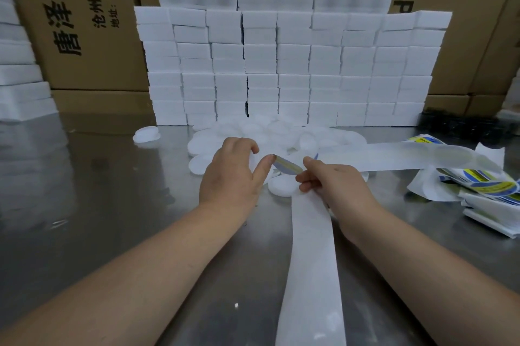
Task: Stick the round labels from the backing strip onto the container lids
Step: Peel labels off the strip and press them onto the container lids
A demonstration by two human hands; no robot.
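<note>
Head view: two hands over a shiny metal table [112,205].
Right hand [334,183]: pinches the white backing strip [309,247] (it runs toward the person).
Round label [287,167]: half off the strip, between the hands.
Left hand [232,174]: fingers curled, thumb tip on the label; cannot tell if it holds anything.
Lids [267,129]: white pile just behind the hands.

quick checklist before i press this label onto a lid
1. Right hand pinches the backing strip: ok.
2. Left hand thumb touches the edge of the round label: ok. Whether the grip is firm: cannot tell.
3. Label fully off the strip: cannot tell, its far end is blurred.
4. Bare lid lying on the table just below the label: ok.
5. Label uncreased: cannot tell.
</note>
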